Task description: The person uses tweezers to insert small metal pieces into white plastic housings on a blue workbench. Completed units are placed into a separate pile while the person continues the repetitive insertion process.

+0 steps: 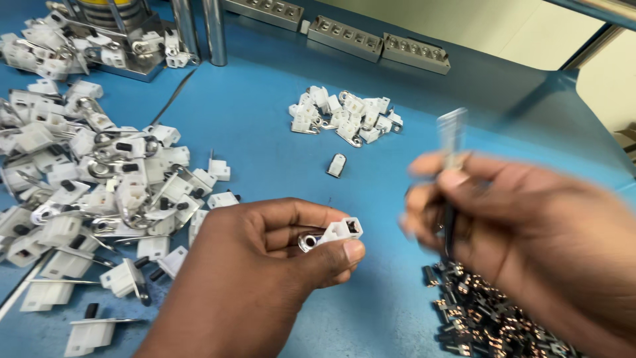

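Head view: left hand (265, 265) closed around a small white plastic clip (342, 230) with a metal eyelet (307, 241), pinched between thumb and fingers; the clip's open end points toward the right hand. Right hand (523, 232) motion-blurred, fingers pinched on a thin flat metal strip (452, 132) that stands up above the fingertips; a dark thin piece hangs below the grip, too blurred to identify. Both hands are raised over the blue counter (265, 119). Left of the left hand: large loose pile of white clips (93, 179) with metal rings. Beyond the hands: a smaller cluster of white clips (344, 116), and one single clip (336, 165) lying apart, nearer the hands. Under the right hand: heap of small dark parts (490, 318) with copper-coloured bits. Far edge: grey metal blocks (377, 40).
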